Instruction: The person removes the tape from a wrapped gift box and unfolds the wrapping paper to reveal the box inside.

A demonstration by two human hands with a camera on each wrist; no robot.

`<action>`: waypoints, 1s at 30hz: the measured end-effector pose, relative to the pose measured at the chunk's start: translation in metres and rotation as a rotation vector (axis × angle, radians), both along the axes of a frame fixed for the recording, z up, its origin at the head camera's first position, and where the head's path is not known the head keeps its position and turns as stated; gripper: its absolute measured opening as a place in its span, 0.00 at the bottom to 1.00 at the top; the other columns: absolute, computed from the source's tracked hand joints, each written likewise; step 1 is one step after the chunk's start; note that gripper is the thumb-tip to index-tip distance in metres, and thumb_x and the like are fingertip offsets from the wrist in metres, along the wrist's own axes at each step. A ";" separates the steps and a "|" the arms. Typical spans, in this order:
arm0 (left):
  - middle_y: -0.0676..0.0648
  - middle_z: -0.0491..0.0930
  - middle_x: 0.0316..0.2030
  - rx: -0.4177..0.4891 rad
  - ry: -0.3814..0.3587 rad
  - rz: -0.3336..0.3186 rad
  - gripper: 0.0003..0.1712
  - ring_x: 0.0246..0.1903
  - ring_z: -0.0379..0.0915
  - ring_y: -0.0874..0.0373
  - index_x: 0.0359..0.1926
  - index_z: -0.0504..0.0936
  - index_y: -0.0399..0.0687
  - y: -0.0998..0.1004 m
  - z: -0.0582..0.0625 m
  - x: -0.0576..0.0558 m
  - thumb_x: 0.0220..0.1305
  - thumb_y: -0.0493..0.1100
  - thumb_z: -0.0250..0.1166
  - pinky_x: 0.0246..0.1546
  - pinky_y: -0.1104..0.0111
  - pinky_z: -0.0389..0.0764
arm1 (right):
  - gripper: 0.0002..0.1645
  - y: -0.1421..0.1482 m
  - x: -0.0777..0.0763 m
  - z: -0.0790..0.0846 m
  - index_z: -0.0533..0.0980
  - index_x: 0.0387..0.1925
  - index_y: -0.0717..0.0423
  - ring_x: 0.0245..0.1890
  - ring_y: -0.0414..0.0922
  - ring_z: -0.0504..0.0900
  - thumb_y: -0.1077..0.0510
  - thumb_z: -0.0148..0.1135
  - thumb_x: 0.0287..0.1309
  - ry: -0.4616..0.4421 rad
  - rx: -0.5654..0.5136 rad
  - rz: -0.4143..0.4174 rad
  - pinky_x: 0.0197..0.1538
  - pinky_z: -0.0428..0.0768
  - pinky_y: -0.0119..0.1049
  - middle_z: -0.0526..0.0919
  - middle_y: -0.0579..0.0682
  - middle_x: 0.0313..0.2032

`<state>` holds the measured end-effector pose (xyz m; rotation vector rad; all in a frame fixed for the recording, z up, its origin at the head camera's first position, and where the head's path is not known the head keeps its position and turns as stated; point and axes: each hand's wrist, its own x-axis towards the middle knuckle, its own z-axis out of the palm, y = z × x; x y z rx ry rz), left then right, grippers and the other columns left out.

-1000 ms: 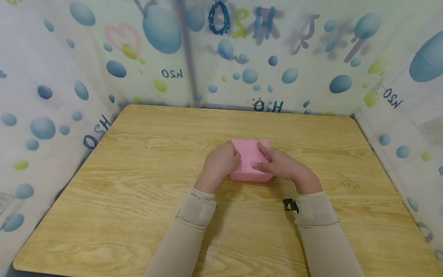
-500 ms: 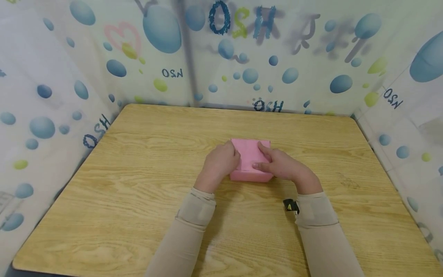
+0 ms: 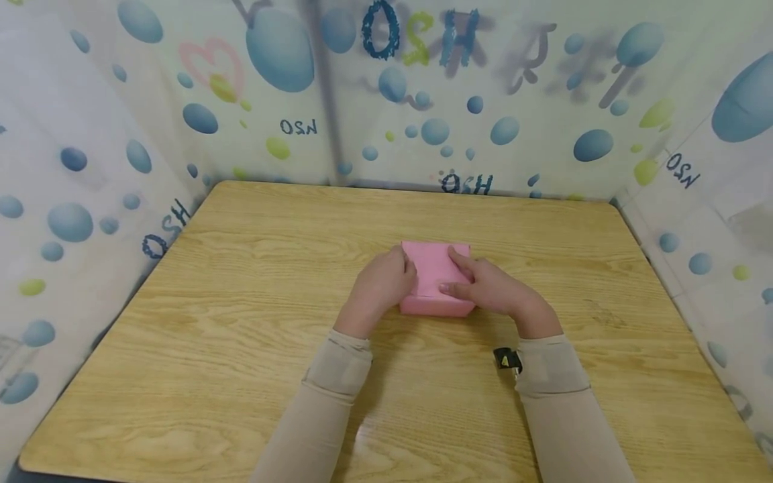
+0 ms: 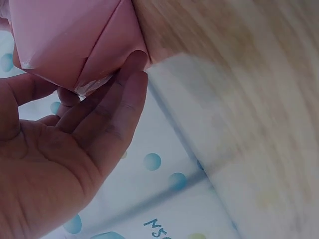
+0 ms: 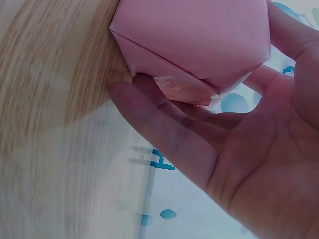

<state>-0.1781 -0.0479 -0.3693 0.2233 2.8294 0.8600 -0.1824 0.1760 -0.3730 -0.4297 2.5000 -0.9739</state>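
Left hand at nine o'clock, right hand at three, both gripping pink paper-wrapped box; uneven squeezing could crumple its folded ends.

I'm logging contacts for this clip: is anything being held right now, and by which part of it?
Yes, the pink box: the left grip has it by its left side, the right grip by its right side.

A light wood-grain table with rounded corners stands between 3 pale walls, printed with blue and green spots and letters. Grey shadowy streaks cross the back wall; light glints on the table.
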 end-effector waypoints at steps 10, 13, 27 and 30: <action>0.41 0.80 0.36 -0.034 0.013 -0.004 0.25 0.30 0.76 0.53 0.65 0.73 0.31 -0.001 -0.004 0.000 0.84 0.48 0.47 0.29 0.63 0.76 | 0.51 -0.002 0.000 0.002 0.44 0.86 0.55 0.84 0.60 0.55 0.45 0.61 0.77 -0.005 0.006 0.005 0.83 0.56 0.61 0.54 0.67 0.83; 0.41 0.81 0.36 -0.040 0.005 -0.006 0.25 0.31 0.76 0.52 0.65 0.73 0.32 0.000 -0.003 -0.001 0.84 0.48 0.48 0.29 0.62 0.77 | 0.51 -0.001 0.001 0.003 0.44 0.86 0.56 0.82 0.60 0.57 0.46 0.61 0.77 -0.002 0.004 0.009 0.83 0.57 0.61 0.55 0.68 0.82; 0.40 0.81 0.39 -0.048 0.014 -0.016 0.27 0.32 0.76 0.52 0.69 0.71 0.30 0.000 -0.001 0.000 0.83 0.48 0.48 0.31 0.62 0.76 | 0.51 -0.002 0.001 0.005 0.44 0.86 0.57 0.82 0.60 0.57 0.47 0.60 0.77 -0.015 0.004 0.009 0.83 0.57 0.61 0.55 0.67 0.82; 0.40 0.81 0.39 -0.047 0.015 -0.017 0.27 0.31 0.76 0.52 0.69 0.71 0.30 0.000 -0.001 0.000 0.83 0.47 0.48 0.31 0.62 0.76 | 0.51 -0.002 0.002 0.005 0.45 0.86 0.56 0.80 0.59 0.60 0.46 0.60 0.77 -0.014 0.004 0.008 0.83 0.58 0.61 0.56 0.67 0.82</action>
